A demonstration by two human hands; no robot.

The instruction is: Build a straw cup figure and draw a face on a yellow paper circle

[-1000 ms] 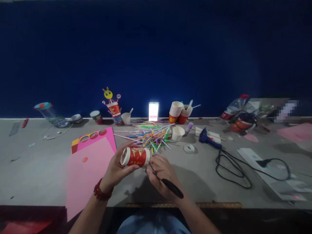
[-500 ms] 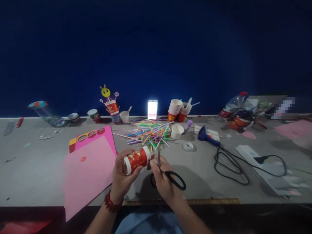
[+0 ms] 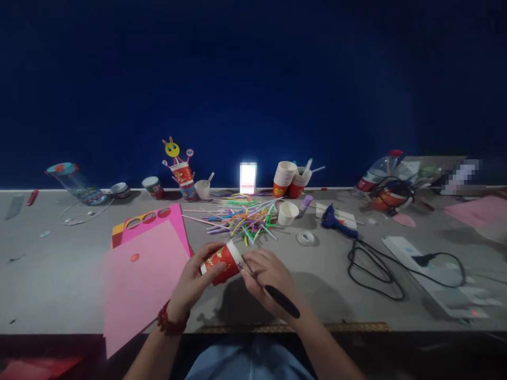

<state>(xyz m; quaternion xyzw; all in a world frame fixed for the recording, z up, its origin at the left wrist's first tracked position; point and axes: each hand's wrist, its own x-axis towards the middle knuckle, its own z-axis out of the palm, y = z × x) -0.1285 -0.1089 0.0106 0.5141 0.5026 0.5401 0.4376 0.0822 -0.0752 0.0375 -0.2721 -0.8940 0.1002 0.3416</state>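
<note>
A red paper cup (image 3: 222, 264) with gold print lies on its side in my left hand (image 3: 193, 282), whose fingers wrap round it. The cup's white end faces right. My right hand (image 3: 271, 279) is closed on a pair of scissors (image 3: 282, 301) with black handles. Their blade end meets the cup near its right end; my fingers partly hide the blades, so I cannot tell whether they cut into it. Both hands are just above the grey table, near its front edge.
Ahead lies a pile of coloured straws (image 3: 241, 219), with a white cup (image 3: 288, 213) and a tape roll (image 3: 306, 238) to its right. Pink paper sheets (image 3: 146, 285) are at left. A blue glue gun (image 3: 336, 222) and a corded power strip (image 3: 431, 274) are at right.
My right hand has turned the scissors so their blades point left at the cup instead of up. The cup has tilted a little and shifted slightly in my left hand.
</note>
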